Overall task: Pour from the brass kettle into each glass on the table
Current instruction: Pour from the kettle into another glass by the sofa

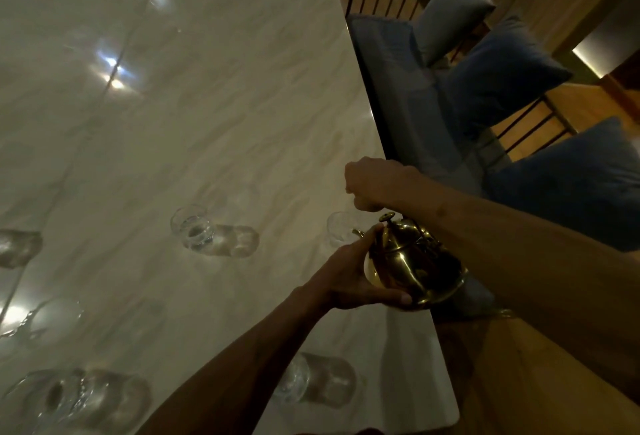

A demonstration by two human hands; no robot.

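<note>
Your brass kettle (414,263) is tipped over near the right edge of the table (214,116), its spout (358,232) leaning toward the glass (341,228) just beyond it — you hold it off the surface with both hands. Your left hand (353,279) cups the kettle's belly from the near side, fingers curled together around the metal and the thumb (393,296) pressed under the base. Your right hand (369,185) is a closed fist above the kettle, fingers wrapped tight (the handle inside the fist is hidden, so what they pinch is not visible).

Left of the kettle stands another glass (192,227), well apart. Nearer to you than the kettle, a third glass (294,379) sits beside your left forearm. More glasses (55,393) blur along the table's far-left side. Right of the kettle, past the table edge, a bench (408,102) carries blue cushions (498,78).
</note>
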